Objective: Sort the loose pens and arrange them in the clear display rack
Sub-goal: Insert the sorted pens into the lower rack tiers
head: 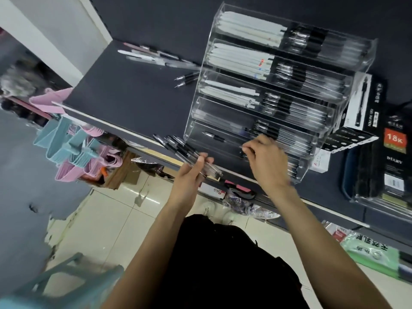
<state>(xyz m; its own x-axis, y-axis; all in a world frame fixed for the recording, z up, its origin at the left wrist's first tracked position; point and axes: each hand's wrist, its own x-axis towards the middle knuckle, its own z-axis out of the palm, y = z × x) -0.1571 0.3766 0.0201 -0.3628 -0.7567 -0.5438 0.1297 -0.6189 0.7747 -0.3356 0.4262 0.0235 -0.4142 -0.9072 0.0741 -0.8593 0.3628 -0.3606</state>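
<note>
Filling the clear display rack [278, 90]: upper tiers stocked, lower nearly bare. Left hand [191, 172] grips a pen bundle [189, 152] beside it; right hand [265, 157] pinches inside (contents blurred). Loose pens [156, 56] remain behind.

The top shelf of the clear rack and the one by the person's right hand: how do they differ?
The top shelf is packed across with pens, white ones left, black-and-clear ones right. The lower shelf by the right hand shows a lone black pen on its left side, with more pens only to the right. Both are clear tiers of the display rack.
</note>
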